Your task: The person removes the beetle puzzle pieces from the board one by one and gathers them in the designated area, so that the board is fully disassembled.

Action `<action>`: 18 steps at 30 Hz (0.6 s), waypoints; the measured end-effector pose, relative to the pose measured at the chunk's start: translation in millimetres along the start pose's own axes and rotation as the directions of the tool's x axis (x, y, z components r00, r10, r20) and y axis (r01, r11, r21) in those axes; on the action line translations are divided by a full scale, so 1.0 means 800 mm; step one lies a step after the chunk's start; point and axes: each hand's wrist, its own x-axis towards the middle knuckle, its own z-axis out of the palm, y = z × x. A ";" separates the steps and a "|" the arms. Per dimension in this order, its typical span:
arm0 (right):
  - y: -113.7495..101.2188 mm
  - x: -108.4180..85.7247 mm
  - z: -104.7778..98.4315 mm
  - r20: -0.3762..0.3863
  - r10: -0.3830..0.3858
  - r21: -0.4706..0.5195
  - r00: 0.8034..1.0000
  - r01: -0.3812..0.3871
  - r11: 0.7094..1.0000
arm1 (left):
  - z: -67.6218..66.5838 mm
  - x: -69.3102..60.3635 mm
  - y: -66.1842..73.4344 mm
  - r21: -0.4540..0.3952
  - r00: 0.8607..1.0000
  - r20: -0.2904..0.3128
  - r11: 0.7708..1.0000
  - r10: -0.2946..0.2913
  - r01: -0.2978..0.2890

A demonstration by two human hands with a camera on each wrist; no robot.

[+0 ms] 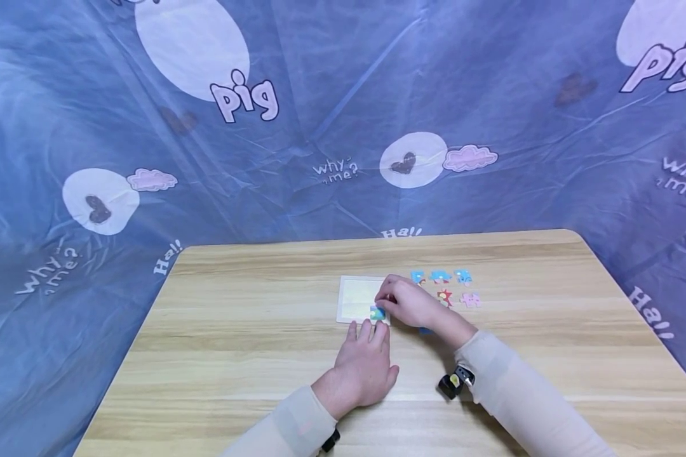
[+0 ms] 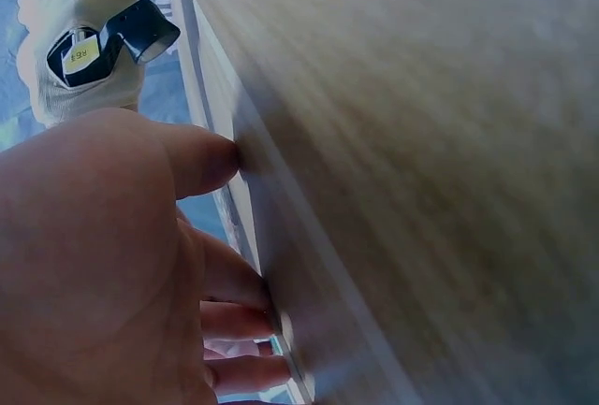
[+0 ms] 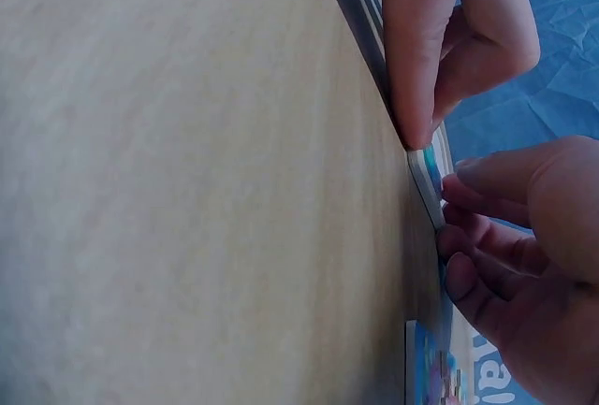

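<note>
A white puzzle tray (image 1: 340, 299) with a pale yellow base lies on the wooden table. In its near right corner is a blue and green puzzle piece (image 1: 376, 313). My right hand (image 1: 410, 303) reaches over the tray's right side, its thumb and fingers curled together at the piece and pinching its edge; the fingers partly cover it. My left hand (image 1: 366, 368) lies palm down at the near side, with extended fingertips touching the tray's near edge. In the right wrist view, the right fingers (image 3: 487, 246) are close beside the left fingertips at the tray's edge.
Loose puzzle pieces lie right of the tray: several blue ones (image 1: 441, 277), a red and yellow one (image 1: 444, 297) and a pink one (image 1: 470, 299). A dark blue piece (image 1: 425, 331) shows under the right wrist. Behind the table (image 1: 251, 355) hangs a blue printed cloth (image 1: 297, 127).
</note>
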 end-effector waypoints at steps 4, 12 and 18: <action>0.000 0.000 0.000 0.003 0.018 0.003 1.000 -0.018 1.000 | -0.001 0.000 0.001 -0.007 1.000 0.005 1.000 -0.002 0.002; 0.001 0.001 0.001 0.011 0.064 0.029 0.998 -0.065 0.997 | 0.002 0.001 0.004 0.001 1.000 -0.006 1.000 -0.004 0.004; -0.001 0.001 0.001 0.035 0.097 0.065 0.995 -0.099 0.993 | 0.004 0.000 0.004 0.001 1.000 -0.021 1.000 -0.004 0.004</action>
